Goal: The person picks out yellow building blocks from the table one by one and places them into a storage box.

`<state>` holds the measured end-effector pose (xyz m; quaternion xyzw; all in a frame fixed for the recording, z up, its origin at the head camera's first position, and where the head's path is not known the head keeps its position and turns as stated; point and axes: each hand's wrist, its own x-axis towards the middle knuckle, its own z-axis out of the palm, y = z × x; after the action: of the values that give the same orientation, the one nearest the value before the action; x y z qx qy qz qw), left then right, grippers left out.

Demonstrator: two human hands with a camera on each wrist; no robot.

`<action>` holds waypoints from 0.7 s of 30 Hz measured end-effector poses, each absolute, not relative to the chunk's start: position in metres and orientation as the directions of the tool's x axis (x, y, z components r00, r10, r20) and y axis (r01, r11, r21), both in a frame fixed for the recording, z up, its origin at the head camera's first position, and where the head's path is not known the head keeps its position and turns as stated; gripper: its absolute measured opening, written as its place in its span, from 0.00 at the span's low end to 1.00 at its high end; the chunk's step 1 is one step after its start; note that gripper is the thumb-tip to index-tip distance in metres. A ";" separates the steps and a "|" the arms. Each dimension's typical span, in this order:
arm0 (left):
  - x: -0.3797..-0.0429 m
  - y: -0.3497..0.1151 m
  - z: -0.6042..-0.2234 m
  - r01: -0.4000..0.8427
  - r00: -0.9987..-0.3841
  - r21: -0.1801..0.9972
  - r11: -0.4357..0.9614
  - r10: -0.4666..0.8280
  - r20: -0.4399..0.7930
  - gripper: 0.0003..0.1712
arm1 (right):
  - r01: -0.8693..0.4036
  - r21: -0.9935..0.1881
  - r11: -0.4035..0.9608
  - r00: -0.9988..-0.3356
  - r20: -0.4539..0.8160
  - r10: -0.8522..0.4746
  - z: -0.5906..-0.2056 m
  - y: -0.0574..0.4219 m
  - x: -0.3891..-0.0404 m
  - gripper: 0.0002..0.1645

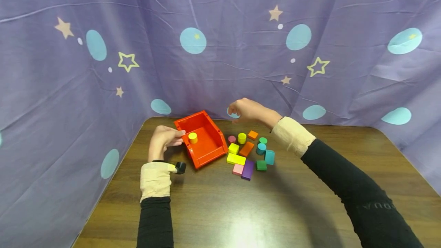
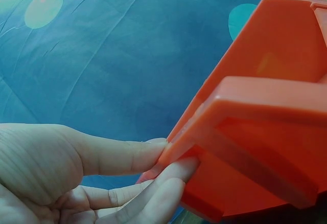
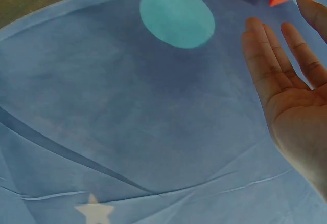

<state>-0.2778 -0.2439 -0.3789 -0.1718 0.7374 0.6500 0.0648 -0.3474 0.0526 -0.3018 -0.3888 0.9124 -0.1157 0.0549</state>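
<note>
My left hand [image 1: 162,141] pinches the left rim of a red plastic bin [image 1: 208,149] between thumb and fingers; the left wrist view shows that grip on the bin's edge [image 2: 204,106] close up. Inside the bin, near its left side, is a yellow cylinder [image 1: 193,138]. My right hand [image 1: 249,109] is raised above the back of the table, to the right of the bin, and holds nothing. In the right wrist view its fingers [image 3: 260,55] are loosely extended and the palm is bare.
Right of the bin lie several coloured blocks, among them another yellow cylinder [image 1: 242,138], an orange block [image 1: 246,149], a long yellow block [image 1: 236,159], a purple block [image 1: 247,170] and a blue cylinder [image 1: 261,149]. A purple patterned curtain [image 1: 234,68] hangs behind the wooden table [image 1: 206,206].
</note>
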 end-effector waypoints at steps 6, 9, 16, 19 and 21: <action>-0.277 -0.244 -0.378 -0.334 -0.934 0.938 0.090 -0.163 -0.317 0.08 | -0.693 -0.255 0.675 -0.693 -0.023 -0.720 -0.315 0.061 -0.347 0.17; -0.276 -0.244 -0.377 -0.329 -0.937 0.940 0.093 -0.154 -0.313 0.08 | -0.684 -0.258 0.682 -0.698 -0.039 -0.715 -0.321 0.062 -0.346 0.17; -0.275 -0.244 -0.376 -0.324 -0.940 0.942 0.083 -0.142 -0.310 0.05 | -0.685 -0.256 0.682 -0.690 -0.071 -0.720 -0.338 0.066 -0.345 0.19; -0.275 -0.244 -0.377 -0.323 -0.940 0.944 0.072 -0.137 -0.311 0.04 | -0.690 -0.232 0.686 -0.688 -0.086 -0.721 -0.346 0.067 -0.345 0.20; -0.276 -0.244 -0.378 -0.322 -0.941 0.944 0.068 -0.137 -0.310 0.04 | -0.692 -0.213 0.690 -0.688 -0.094 -0.719 -0.351 0.068 -0.345 0.20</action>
<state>-0.2760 -0.2441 -0.3777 -0.1578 0.7275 0.6641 0.0693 -0.3452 0.0676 -0.3511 -0.3855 0.9153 -0.0802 0.0854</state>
